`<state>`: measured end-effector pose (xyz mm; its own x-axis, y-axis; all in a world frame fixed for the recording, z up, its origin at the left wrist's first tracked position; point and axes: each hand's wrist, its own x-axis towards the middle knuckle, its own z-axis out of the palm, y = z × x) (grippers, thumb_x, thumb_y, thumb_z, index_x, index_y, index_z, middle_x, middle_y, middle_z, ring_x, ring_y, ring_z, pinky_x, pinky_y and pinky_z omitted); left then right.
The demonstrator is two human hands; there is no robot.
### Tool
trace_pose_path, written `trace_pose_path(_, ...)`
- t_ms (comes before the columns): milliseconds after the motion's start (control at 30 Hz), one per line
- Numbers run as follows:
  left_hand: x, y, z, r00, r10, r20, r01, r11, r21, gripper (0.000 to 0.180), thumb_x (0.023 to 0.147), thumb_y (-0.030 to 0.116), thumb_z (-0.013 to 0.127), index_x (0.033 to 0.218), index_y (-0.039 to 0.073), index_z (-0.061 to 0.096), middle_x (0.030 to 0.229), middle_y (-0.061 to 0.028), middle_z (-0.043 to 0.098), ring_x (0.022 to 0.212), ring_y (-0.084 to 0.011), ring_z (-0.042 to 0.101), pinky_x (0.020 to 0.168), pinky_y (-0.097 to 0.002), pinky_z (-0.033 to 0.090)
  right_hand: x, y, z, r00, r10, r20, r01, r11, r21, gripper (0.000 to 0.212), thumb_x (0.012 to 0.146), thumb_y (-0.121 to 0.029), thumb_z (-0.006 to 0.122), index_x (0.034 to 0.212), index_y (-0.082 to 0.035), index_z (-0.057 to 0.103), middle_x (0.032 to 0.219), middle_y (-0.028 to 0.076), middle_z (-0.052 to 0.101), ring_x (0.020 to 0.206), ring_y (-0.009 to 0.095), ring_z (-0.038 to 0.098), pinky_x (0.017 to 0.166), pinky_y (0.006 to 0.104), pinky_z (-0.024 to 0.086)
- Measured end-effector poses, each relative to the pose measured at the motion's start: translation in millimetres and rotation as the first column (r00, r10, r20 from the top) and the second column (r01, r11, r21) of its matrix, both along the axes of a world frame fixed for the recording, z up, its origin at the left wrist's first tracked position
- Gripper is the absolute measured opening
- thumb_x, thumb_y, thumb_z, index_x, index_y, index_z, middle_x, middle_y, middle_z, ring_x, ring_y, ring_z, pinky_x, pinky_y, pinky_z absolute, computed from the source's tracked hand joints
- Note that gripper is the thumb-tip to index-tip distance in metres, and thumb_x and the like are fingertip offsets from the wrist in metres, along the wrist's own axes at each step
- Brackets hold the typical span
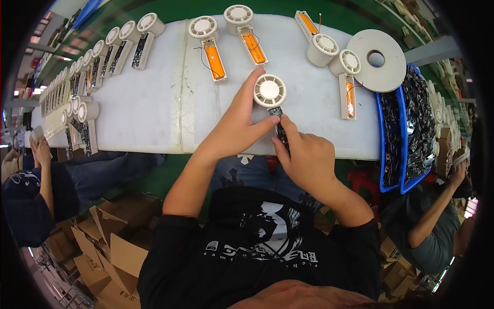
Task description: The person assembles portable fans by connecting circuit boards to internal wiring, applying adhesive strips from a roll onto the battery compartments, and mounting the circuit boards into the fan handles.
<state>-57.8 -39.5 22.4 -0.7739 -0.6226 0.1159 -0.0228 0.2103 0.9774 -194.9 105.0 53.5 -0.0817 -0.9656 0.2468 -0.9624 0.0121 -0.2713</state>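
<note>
Fingers of the left hand (237, 119): curled behind and beside the round head of one white handheld fan (269, 90), thumb laid along its handle. Fingers of the right hand (310, 157): index fingertip and thumb at the dark circuit board (278, 114) in that handle; the remaining fingers bent, their hold hard to tell. Position of fan: before the torso, over the near part of a white work surface (139, 113), grille facing up, handle toward the wearer.

Just beyond: two upper fans (211, 56), open handles showing orange cells and thin wires.

Right of these: two further fans (350, 62), likewise with orange cells; one large flat white roll (391, 64), dark core; two blue trays (382, 154) beside the surface, filled with dark parts.

Far left: one long row of fans (148, 23), several showing dark boards; one small cluster of fans (88, 111) nearer.

Below left: open cardboard boxes (128, 253).

Outer edges: one person (25, 201) left, another person (424, 229) right.
</note>
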Motion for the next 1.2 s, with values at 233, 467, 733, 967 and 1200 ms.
trace_pose_path(233,-3,-3,1,0.997,0.014,0.073,-0.005,0.992,-0.124,0.094,0.084,0.012,0.079,0.158,-0.001,0.021,0.157,-0.0264,0.037,0.146,-0.0402,0.037,0.12,-0.0445,0.032,-6,13,32,0.995,0.09,-0.044,-0.073,0.949,0.306,0.063,0.082,-0.037,0.081,0.132,-0.004,0.061,0.06,0.005,0.061,0.049,0.025,0.06,0.048,0.0361,0.045)
trace_pose_path(467,-8,-19,0,0.993,-0.061,0.1,0.076,0.986,-0.149,0.095,0.085,0.014,0.08,0.159,0.003,0.021,0.153,-0.0283,0.042,0.143,-0.0416,0.041,0.117,-0.0453,0.036,-46,-12,22,0.952,0.298,0.071,-0.305,0.945,0.121,0.072,0.077,-0.04,0.084,0.131,-0.001,0.057,0.068,0.006,0.066,0.061,0.028,0.066,0.057,0.0371,0.05)
trace_pose_path(733,8,18,21,0.936,0.315,0.157,-0.27,0.929,-0.253,0.064,0.087,0.008,0.076,0.144,0.002,0.045,0.14,-0.018,0.057,0.127,-0.0319,0.058,0.103,-0.0386,0.048,0,-8,-16,0.912,0.118,0.393,-0.16,0.984,0.077,0.078,0.074,-0.021,0.088,0.139,-0.003,0.048,0.094,0.012,0.069,0.078,0.03,0.068,0.07,0.0393,0.055)
trace_pose_path(967,28,66,16,0.876,0.443,0.191,-0.253,0.759,-0.6,0.041,0.086,0.01,0.073,0.124,0.003,0.059,0.113,-0.0156,0.068,0.099,-0.034,0.064,0.084,-0.0409,0.054,8,-8,-8,0.841,0.249,0.48,-0.216,0.968,-0.125,0.065,0.081,-0.004,0.078,0.139,0.001,0.049,0.109,0.017,0.066,0.098,0.028,0.066,0.086,0.0368,0.053)
trace_pose_path(1200,51,65,15,0.853,0.487,0.189,-0.232,0.678,-0.698,0.033,0.082,0.005,0.076,0.113,0.004,0.065,0.105,-0.0134,0.071,0.082,-0.0325,0.063,0.074,-0.0403,0.053,-39,-6,-26,0.563,0.173,0.808,-0.257,0.966,-0.028,0.036,0.087,0.003,0.068,0.123,0.003,0.063,0.109,0.018,0.068,0.094,0.024,0.068,0.084,0.0308,0.054)
